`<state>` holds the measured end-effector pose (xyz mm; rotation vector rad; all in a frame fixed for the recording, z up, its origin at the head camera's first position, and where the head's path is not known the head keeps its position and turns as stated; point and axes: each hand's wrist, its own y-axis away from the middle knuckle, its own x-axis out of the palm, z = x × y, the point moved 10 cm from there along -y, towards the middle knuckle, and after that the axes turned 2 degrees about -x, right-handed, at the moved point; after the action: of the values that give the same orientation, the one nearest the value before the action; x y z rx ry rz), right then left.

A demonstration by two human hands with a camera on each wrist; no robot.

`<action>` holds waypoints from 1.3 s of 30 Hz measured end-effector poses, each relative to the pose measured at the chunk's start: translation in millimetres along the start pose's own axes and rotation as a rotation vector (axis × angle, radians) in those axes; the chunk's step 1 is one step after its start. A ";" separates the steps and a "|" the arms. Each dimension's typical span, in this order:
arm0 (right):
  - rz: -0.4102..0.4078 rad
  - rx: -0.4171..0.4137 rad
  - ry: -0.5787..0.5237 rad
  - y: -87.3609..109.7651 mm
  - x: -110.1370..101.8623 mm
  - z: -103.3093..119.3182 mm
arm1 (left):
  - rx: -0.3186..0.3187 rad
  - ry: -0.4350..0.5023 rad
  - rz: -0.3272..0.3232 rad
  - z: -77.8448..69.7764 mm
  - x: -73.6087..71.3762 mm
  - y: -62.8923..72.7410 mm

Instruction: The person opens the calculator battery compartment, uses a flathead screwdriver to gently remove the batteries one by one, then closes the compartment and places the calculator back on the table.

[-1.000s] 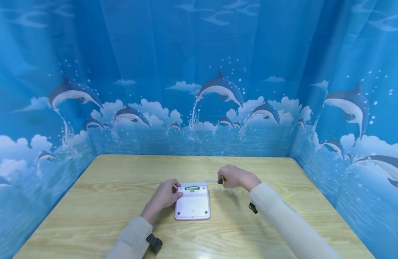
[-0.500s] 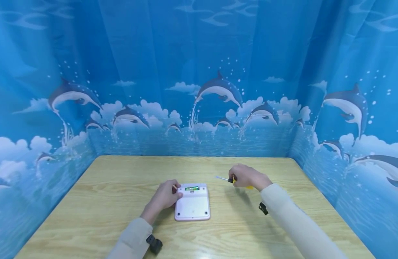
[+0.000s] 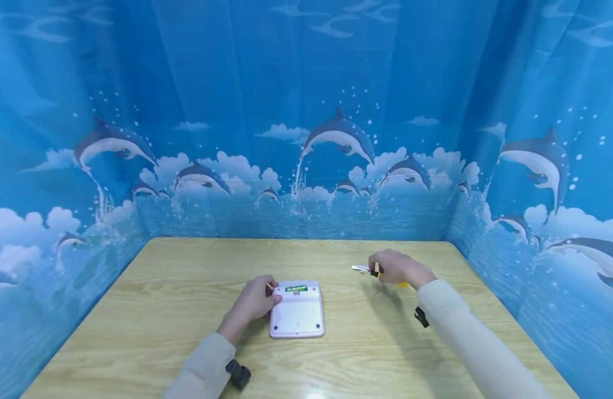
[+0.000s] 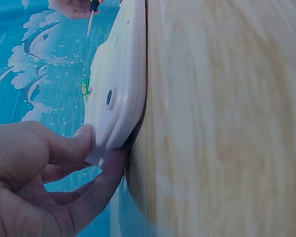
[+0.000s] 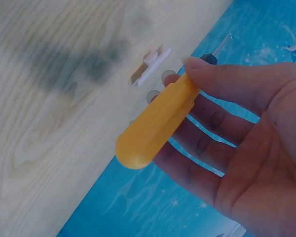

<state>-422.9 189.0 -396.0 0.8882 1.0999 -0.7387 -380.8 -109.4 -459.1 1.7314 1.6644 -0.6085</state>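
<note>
A flat pale pink device (image 3: 297,316) with small dark feet lies underside up on the table, its kind unclear. Near its far edge a green battery (image 3: 296,288) shows in an uncovered slot. My left hand (image 3: 253,300) holds the device's left edge, thumb on top and a finger at the underside in the left wrist view. My right hand (image 3: 395,267) is to the right of the device, slightly raised, and grips a screwdriver (image 5: 160,118) by its yellow handle, the tip pointing left. On the table beyond the fingers lies a small whitish piece with a tab (image 5: 154,67).
The wooden table (image 3: 202,266) has rounded far corners. A blue curtain (image 3: 296,72) printed with dolphins stands behind it and along both sides. A dark wrist camera (image 3: 238,375) sits by the left sleeve.
My right hand has moved right and slightly away with the screwdriver, from the device's far right corner. The left hand and the device have stayed in place.
</note>
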 end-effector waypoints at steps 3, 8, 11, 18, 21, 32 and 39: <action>0.008 0.011 -0.004 0.3 -2.6 -9.0 | -0.004 0.005 0.000 0.9 -0.1 -0.5; 0.021 0.052 -0.017 2.3 -4.8 -27.9 | 0.000 0.001 0.006 0.8 0.6 -0.3; 0.024 0.069 -0.019 4.0 -4.8 -39.0 | -0.004 -0.002 0.006 0.3 0.3 0.1; 0.014 0.088 -0.006 10.4 -4.9 -54.3 | 0.002 -0.007 0.000 -1.8 -2.4 1.5; 0.019 0.110 -0.030 14.3 -3.6 -62.1 | 0.009 -0.005 0.001 -2.6 -2.8 2.3; 0.047 0.237 -0.156 30.6 4.2 -97.5 | 0.011 0.003 0.004 -1.7 -2.3 2.2; 0.052 0.329 -0.226 38.2 11.7 -124.6 | 0.000 0.018 0.004 -1.3 -1.6 1.6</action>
<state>-439.7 316.0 -422.7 1.0763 0.7637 -0.9689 -379.4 -109.5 -456.8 1.7449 1.6725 -0.5928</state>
